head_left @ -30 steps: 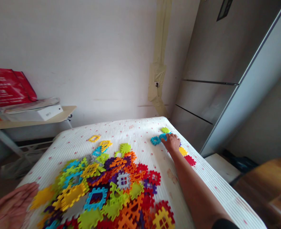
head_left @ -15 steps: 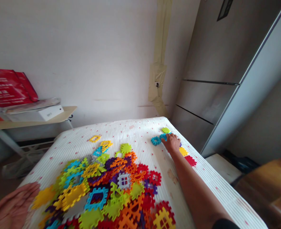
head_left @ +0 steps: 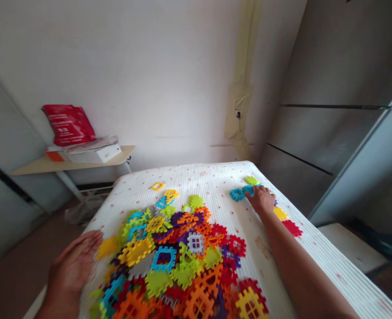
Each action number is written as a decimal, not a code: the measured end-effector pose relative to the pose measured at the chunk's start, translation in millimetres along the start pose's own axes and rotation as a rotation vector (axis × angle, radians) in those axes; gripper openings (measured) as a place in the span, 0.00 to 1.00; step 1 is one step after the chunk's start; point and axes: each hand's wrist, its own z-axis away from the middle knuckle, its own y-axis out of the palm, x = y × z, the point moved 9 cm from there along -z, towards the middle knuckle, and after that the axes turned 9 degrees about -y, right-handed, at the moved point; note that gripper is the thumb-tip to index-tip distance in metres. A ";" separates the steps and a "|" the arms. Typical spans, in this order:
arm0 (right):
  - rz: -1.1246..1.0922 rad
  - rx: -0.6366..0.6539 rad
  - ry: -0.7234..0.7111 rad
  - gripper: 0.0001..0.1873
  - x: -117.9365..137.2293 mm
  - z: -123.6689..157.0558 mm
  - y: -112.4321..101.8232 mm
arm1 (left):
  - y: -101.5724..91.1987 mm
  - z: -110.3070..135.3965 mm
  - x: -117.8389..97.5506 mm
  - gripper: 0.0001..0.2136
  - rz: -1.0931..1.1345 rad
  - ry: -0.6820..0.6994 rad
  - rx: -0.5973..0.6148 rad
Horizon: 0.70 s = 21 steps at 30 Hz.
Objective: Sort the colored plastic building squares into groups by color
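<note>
A heap of interlocking plastic building pieces in many colours covers the near middle of the cloth-covered table. At the far right, my right hand reaches out with its fingers bent down over a blue building piece. Its fingertips are partly hidden. Another blue piece lies just left of it, and a green piece behind. Nearer me along the right edge are a yellow piece and a red piece. My left hand is open beside a yellow piece at the heap's left side.
A side table against the wall holds a white box and a red bag. A tall grey fridge stands close beyond the table's right edge. Taped wiring runs down the wall.
The view has swung left, so everything sits further right in the picture. My left hand shows more fully beside the heap. My right hand stays at the same blue piece.
</note>
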 end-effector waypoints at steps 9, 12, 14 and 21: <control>-0.154 -0.301 -0.274 0.20 30.6 2.1 -24.1 | -5.1 -0.7 -5.2 0.14 -0.087 0.065 -0.020; -0.281 -0.240 -0.526 0.20 75.0 12.8 -15.5 | 6.6 4.9 -21.2 0.15 -0.244 0.124 -0.018; -0.322 -0.131 -0.669 0.20 106.1 23.8 -3.9 | 25.3 7.9 -33.7 0.15 -0.385 0.152 0.037; -0.322 0.102 -0.872 0.19 157.3 55.0 18.4 | 144.6 12.4 -42.1 0.12 -0.953 0.256 0.436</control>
